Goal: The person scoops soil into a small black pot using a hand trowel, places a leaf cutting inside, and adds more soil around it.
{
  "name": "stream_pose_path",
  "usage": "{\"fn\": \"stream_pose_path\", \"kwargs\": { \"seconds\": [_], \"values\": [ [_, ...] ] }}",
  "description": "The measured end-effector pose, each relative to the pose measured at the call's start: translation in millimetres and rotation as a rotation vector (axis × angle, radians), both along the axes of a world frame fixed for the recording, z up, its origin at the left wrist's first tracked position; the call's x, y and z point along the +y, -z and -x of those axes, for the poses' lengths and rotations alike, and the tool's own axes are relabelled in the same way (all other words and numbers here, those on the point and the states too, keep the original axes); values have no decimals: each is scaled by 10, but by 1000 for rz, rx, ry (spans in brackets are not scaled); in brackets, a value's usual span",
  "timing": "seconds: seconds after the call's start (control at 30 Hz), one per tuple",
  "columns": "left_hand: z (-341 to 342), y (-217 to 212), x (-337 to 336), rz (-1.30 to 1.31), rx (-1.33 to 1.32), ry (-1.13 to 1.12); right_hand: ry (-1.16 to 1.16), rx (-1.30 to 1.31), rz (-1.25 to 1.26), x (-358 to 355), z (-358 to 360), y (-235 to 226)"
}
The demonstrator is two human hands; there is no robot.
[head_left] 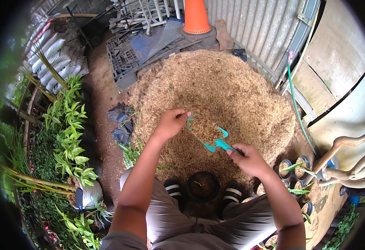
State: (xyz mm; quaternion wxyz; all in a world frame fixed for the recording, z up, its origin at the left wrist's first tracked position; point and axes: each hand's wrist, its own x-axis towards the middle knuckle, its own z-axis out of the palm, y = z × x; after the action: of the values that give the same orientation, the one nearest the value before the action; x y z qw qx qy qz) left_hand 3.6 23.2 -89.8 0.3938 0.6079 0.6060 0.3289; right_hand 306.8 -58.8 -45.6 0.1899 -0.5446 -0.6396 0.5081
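Trowel (223,143) blade mostly hidden, cone (196,17) cropped

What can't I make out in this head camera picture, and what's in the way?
All in the head view:
- Trowel: most of its blade is covered by the dry bits heaped on it; the handle's end is hidden by the right hand.
- Left hand: its palm is hidden by its own back.
- Cone: tip cut off by the top edge.
- Pot: contents too dark to identify.
- Far-left foliage: blurred.
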Motion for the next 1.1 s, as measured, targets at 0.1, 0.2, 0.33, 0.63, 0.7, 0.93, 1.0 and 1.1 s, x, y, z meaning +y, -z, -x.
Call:
{"fn": "stream_pose_path", "kwargs": {
  "seconds": [0.1, 0.2, 0.33, 0.63, 0.7, 0.93, 1.0, 1.1],
  "values": [
    [6, -48, -3, -15, -37, -42, -5, -27, 7, 7, -14, 4],
    [68, -30, 25, -60, -5, -123, -9, -50, 20, 3, -2, -35],
    [207, -45, 95, -255, -9, -354, -21, -48, -16, -5, -25, -14],
    [27, -329, 0, 38, 37, -56, -27, -59, -61, -7, -74, 26],
    [-72, -323, -31, 109, 30, 41, -26, -63, -36, -16, -49, 10],
    [180, 117, 251, -138, -139, -268, -21, -63, 4, -9, -64, -31],
    [289, 165, 310, -289, 14, -454, -8, -64, -10, 10, -104, -27],
    [345, 240, 271, -472, 373, -542, -26, -68, -29, 72, -158, -27]
  ]
}}
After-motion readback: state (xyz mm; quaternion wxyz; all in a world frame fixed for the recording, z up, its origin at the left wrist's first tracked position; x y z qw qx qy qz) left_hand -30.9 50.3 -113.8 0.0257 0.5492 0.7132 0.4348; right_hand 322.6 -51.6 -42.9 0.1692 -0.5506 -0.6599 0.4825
